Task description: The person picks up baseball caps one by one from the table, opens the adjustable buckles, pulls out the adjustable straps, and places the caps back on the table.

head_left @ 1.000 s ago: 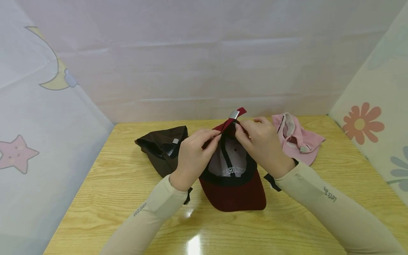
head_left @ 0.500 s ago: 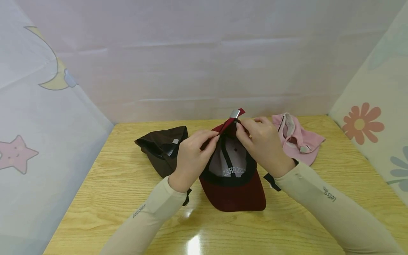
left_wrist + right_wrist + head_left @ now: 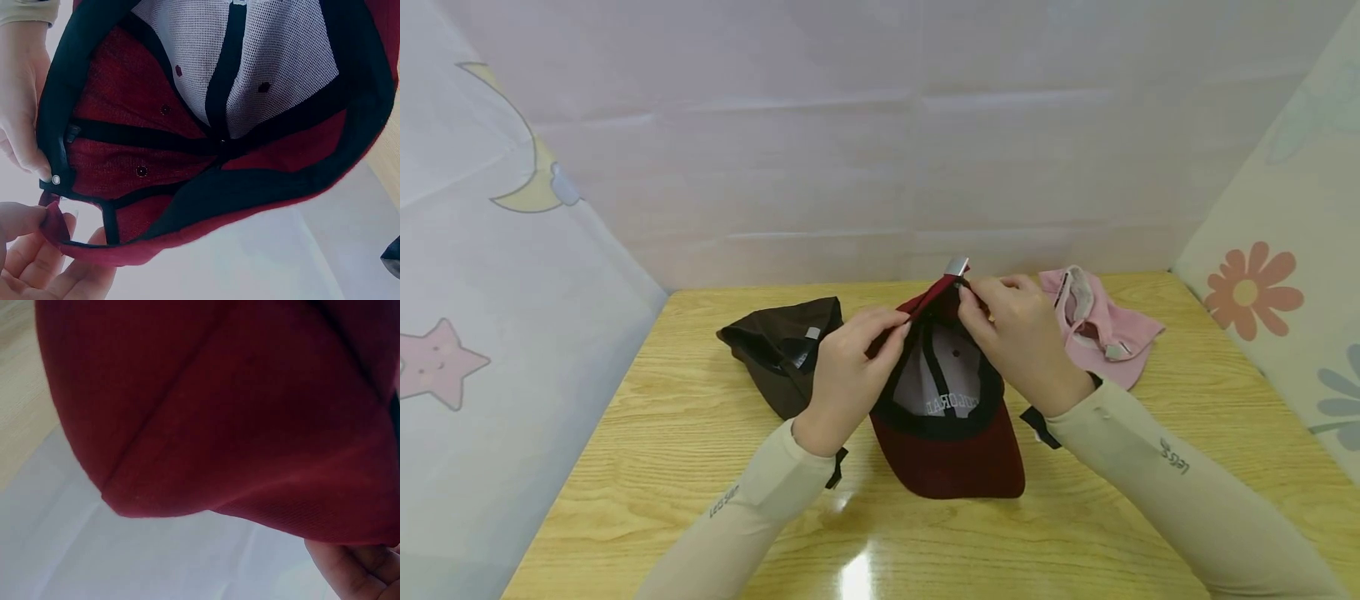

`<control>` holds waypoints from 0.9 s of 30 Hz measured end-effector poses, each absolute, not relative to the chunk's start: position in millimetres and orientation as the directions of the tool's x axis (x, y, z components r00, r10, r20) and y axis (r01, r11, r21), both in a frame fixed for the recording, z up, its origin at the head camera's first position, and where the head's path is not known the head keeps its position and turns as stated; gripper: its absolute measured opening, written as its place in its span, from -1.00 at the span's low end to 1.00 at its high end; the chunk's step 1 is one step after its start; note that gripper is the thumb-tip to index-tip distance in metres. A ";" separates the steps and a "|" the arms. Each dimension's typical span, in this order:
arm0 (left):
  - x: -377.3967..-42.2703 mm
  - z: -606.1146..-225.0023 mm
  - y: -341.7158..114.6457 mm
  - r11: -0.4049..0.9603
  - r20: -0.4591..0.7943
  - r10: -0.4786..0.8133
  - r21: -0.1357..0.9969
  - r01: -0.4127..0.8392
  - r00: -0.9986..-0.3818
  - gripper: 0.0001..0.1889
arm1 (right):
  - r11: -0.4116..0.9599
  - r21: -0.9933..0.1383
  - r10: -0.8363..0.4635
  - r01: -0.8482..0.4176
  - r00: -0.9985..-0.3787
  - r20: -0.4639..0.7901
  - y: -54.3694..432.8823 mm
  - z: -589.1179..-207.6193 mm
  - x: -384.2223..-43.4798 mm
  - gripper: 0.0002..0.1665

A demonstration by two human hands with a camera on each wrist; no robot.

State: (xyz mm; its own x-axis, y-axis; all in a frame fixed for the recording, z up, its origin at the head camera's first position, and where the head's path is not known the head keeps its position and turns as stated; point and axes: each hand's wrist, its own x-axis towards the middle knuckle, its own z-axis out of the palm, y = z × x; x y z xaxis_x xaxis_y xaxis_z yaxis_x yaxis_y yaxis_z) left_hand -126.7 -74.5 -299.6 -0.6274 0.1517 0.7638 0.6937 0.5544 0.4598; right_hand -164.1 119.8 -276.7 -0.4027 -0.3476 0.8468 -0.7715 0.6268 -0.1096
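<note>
A dark red baseball cap (image 3: 951,462) is tilted up with its inside facing me and its brim toward me. My left hand (image 3: 853,367) pinches the cap's back strap (image 3: 55,224) between thumb and fingers. On the other side of the back opening, my right hand (image 3: 1018,337) pinches the rim near the metal buckle (image 3: 957,266). Mirrored white lettering shows on the grey mesh lining (image 3: 951,375). In the right wrist view the crown (image 3: 206,412) fills most of the picture, and only the fingertips (image 3: 350,569) of that hand show below it.
A dark brown cap (image 3: 778,350) lies on the wooden table (image 3: 647,467), partly behind the left hand. Behind the right hand is a pink cap (image 3: 1108,325). Printed cloth walls (image 3: 880,192) stand at the back and sides.
The left hand has shifted slightly left and down, drawing the strap with it. The strap end past the buckle sticks out less than before. The right hand stays almost in place.
</note>
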 end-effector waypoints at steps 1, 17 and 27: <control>-126.6 -299.8 -74.6 0.551 0.764 0.151 0.461 0.695 -0.627 -0.89 | 0.626 -0.116 -0.343 -0.771 -0.406 0.847 119.8 -276.6 -164.0 -0.95; -126.2 -310.5 -81.8 0.507 0.747 0.122 0.520 0.688 -0.654 -0.90 | 0.669 -0.178 -0.254 -0.722 -0.447 0.858 126.2 -276.7 -172.0 -0.73; -130.9 -320.6 -83.1 0.514 0.625 0.073 0.645 0.566 -0.777 -0.69 | 0.637 -0.177 -0.254 -0.750 -0.422 0.870 124.4 -275.9 -169.8 -0.81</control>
State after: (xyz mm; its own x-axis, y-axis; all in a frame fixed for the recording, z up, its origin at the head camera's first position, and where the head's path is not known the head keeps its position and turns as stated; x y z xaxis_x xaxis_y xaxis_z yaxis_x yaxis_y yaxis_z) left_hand -130.9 -83.1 -320.6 -0.7773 0.0727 0.6249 0.5663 0.5135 0.6447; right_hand -169.8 124.4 -275.9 -0.4215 -0.2543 0.8704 -0.7500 0.6373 -0.1770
